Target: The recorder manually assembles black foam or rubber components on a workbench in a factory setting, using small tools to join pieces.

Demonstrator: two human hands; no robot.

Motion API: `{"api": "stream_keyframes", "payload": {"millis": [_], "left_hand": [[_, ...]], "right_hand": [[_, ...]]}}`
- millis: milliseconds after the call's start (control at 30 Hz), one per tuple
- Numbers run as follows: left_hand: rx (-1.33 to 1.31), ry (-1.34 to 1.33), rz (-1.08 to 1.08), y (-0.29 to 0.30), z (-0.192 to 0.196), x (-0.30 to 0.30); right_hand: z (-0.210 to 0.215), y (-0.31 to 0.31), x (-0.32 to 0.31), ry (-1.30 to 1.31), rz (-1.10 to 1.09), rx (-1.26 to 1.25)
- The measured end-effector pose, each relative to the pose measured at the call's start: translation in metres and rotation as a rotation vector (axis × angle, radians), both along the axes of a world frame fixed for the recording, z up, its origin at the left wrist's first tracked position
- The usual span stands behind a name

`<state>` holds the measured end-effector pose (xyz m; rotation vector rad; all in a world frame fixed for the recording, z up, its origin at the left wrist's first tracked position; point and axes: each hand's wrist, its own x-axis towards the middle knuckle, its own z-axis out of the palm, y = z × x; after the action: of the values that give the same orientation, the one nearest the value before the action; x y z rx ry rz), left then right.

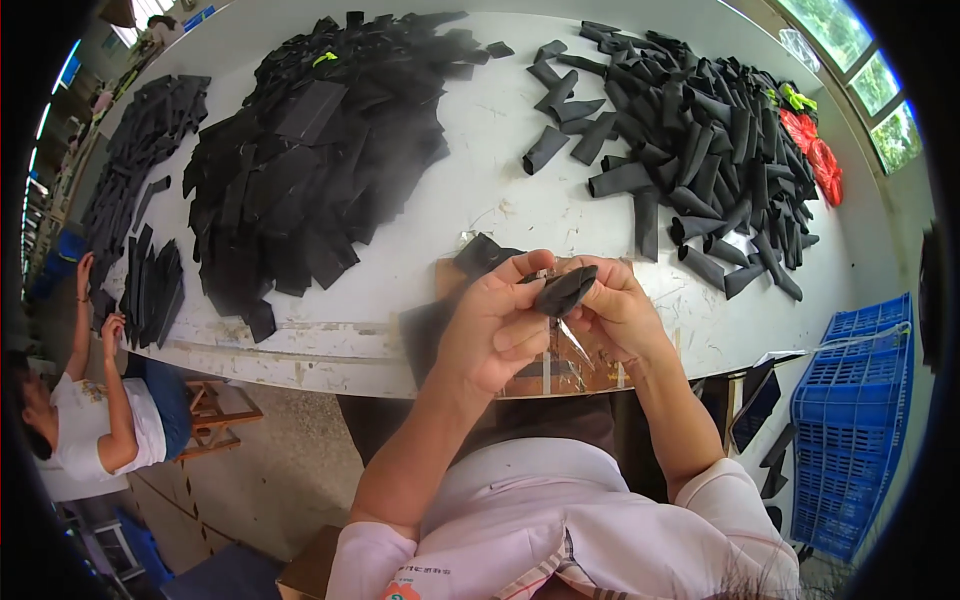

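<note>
Close above the table's near edge, my left hand (503, 322) pinches a small black fabric tube (566, 292) from its left side. My right hand (622, 312) has its fingers closed on the tube's right end, where its mouth gapes a little. A slim, pointed metal tool (576, 343) sticks out below the right fingers; its upper part is hidden, so I cannot tell its exact kind. Beneath both hands lies a brown board (605, 376) with strips of tape. Another black fabric piece (482, 256) rests at the board's far left corner.
Flat black pieces form a big pile (300, 160) on the left; rolled black tubes make another pile (710, 140) at right, beside a red plastic bag (822, 165). Stacked blue crates (855, 420) stand right of the table. A co-worker (105, 420) handles black strips at far left.
</note>
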<state>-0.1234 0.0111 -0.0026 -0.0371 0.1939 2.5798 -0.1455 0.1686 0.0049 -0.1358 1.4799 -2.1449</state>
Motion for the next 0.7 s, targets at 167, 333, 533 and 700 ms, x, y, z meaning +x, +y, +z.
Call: {"api": "stream_keyframes", "payload": {"millis": [167,333,533,700], "left_hand": [[0.071,-0.024,0.034,0.002,0.008,0.004],[0.411,0.078,-0.035,0.002,0.014,0.012],[-0.022,0.055,0.036,-0.002,-0.022,0.018],[-0.916,0.135,0.274,0.002,0.011,0.016]], "right_hand": [[0.001,-0.002,-0.013,0.061,0.044,0.063],[0.023,-0.006,-0.019,0.179,0.154,-0.008],[-0.028,-0.001,-0.011,0.084,0.160,-0.074],[-0.020,0.004,-0.017,0.154,0.129,0.069]]}}
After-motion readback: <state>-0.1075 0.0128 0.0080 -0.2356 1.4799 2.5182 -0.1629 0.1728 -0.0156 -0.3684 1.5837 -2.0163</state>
